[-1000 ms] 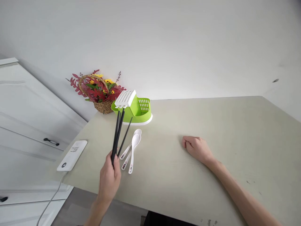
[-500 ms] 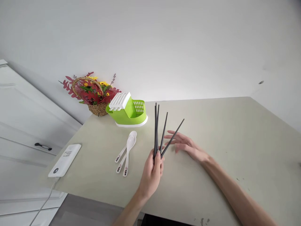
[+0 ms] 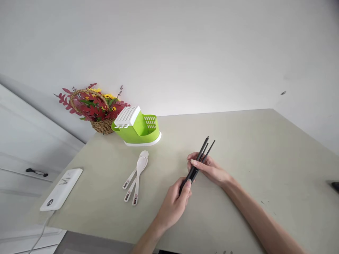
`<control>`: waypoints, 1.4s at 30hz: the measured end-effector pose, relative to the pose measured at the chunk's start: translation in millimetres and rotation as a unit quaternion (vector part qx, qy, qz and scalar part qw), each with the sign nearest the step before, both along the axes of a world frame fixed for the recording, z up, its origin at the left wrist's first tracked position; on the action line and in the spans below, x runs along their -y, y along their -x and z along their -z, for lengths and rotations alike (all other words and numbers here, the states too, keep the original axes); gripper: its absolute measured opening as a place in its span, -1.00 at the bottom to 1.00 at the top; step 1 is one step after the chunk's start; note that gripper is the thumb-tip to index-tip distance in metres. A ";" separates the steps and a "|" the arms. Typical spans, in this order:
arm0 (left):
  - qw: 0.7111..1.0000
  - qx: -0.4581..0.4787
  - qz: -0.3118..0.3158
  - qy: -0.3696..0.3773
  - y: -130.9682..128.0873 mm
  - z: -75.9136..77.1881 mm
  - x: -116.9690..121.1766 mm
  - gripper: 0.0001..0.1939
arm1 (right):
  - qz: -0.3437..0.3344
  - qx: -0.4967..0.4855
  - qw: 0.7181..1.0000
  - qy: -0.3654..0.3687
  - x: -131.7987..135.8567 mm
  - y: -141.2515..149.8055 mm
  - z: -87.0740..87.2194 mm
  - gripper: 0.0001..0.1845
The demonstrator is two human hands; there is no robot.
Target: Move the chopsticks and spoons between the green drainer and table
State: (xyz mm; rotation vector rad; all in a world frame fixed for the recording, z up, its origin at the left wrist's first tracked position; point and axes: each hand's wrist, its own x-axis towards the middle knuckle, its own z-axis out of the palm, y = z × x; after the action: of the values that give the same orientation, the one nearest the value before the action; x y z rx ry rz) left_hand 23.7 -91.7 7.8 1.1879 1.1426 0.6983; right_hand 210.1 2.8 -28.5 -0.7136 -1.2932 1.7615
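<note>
Several dark chopsticks [image 3: 201,152] are bunched together over the table, slanting up to the right. My left hand [image 3: 176,201] is closed round their lower ends. Higher up the bundle, my right hand [image 3: 209,169] grips the same chopsticks, thumb in front and fingers behind. Left of my hands, white spoons [image 3: 140,165] lie overlapping on the table, their printed handles towards me. Behind the spoons stands a green utensil holder [image 3: 137,133] with a white slotted top and a white base.
A wicker basket [image 3: 102,126] of red and yellow flowers stands behind the holder. At the table's left edge lies a white power bank [image 3: 62,188] with a cable. White cabinet doors [image 3: 29,148] are beyond it. A dark object [image 3: 335,186] shows at the far right.
My right hand has closed onto the chopsticks. The fanned-out sticks have come together and tilted right. The view has shifted slightly, moving the table things left.
</note>
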 end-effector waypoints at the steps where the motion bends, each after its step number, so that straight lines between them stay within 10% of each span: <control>1: 1.000 -0.015 0.005 -0.009 0.3 -0.4 1.0 -0.45 | -0.006 0.005 1.000 0.001 0.9 0.3 -1.8 -0.52; 19: 0.967 -0.149 -0.020 -0.204 -1.9 23.3 24.2 -0.59 | 0.104 0.095 0.989 0.051 2.2 13.0 6.1 -0.36; 42: 0.762 -0.458 0.034 -0.456 -17.1 41.4 24.6 -0.19 | 0.196 0.308 0.928 -0.074 10.0 35.3 -8.7 -0.42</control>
State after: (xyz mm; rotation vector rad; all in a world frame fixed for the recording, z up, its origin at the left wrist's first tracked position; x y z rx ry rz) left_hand 40.8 -116.3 -33.7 2.5894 1.5781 0.6214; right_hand 174.9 -7.2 -19.8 -1.4017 -1.5279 1.1334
